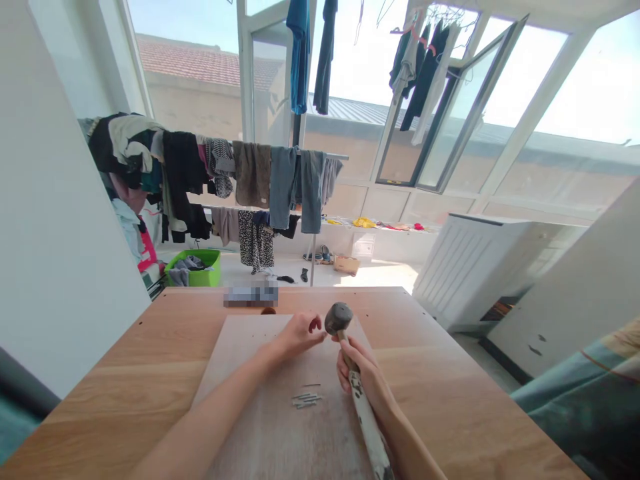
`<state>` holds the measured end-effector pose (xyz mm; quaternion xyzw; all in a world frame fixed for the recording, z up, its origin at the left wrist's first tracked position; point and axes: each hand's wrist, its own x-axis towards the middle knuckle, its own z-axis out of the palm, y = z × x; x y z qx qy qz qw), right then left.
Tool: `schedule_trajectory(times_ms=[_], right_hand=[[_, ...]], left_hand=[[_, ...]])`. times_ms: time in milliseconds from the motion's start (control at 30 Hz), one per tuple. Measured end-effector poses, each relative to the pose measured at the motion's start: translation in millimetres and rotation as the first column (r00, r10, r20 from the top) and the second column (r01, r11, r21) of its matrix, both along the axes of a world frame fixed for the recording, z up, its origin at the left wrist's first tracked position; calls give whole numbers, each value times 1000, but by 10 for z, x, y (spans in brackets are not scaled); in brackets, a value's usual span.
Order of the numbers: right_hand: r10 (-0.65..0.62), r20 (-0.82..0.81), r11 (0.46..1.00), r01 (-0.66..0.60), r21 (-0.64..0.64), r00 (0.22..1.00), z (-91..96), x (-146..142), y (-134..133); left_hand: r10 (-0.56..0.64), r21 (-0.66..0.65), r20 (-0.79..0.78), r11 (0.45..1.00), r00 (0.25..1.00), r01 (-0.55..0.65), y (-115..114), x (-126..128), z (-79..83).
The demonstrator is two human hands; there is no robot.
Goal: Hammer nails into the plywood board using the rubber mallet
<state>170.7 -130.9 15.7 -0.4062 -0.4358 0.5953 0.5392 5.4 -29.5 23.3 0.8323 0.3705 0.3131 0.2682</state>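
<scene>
A rubber mallet (340, 319) with a dark head and a worn, pale-painted handle is in my right hand (356, 360), whose fingers wrap round the handle just below the head. The head is raised above the far right part of a pale wooden board (225, 373). Close to its left, my left hand (303, 331) rests low over the board, fingers curled and thumb and fingertips drawn together. Whatever they pinch, if anything, is too small to make out. Several loose nails (307, 400) lie in a small pile on the board, nearer to me than both hands.
The board lies on a wood-grain table (125, 373). Near the far edge are a pixelated object (250, 295) and a small brown round thing (269, 311). Beyond stand a laundry rack (300, 187), a green basket (210, 267) and a white ribbed panel (455, 273).
</scene>
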Motion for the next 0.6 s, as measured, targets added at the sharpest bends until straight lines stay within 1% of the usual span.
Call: schedule_trajectory(times_ms=[67,133,200,233,267,333,400,500,600], right_hand=[[-3,-6,1000,3,-3,1000,-15,-1,10],[-2,-11,1000,2,-12,1000,-16,-6,14],[-12,-19,1000,12,-23,1000,-3,-9,14],[-23,-21,999,22,-30,1000,6,-8,14],[-35,-21,999,34,-35,999,14,-3,14],[-69,-14,997,69,-39,997,18,14,19],[-86,-2,996,86,-38,996,8,39,30],[-96,-20,995,96,-22,995,-15,68,51],[-102,-93,995,101,-16,990,-29,76,66]], left_hand=[[-72,-3,-52,997,996,72,-100,-91,102],[-191,-42,-113,981,975,187,-239,-184,199],[-304,-85,-215,952,928,293,-380,-244,275],[-336,-94,-279,942,900,322,-441,-256,302],[-346,-92,-343,938,873,335,-490,-257,323],[-328,-71,-435,941,839,331,-555,-234,344],[-307,-55,-458,947,834,317,-581,-205,347],[-313,-55,-434,945,845,321,-583,-192,333],[-307,-67,-334,951,891,303,-550,-228,323]])
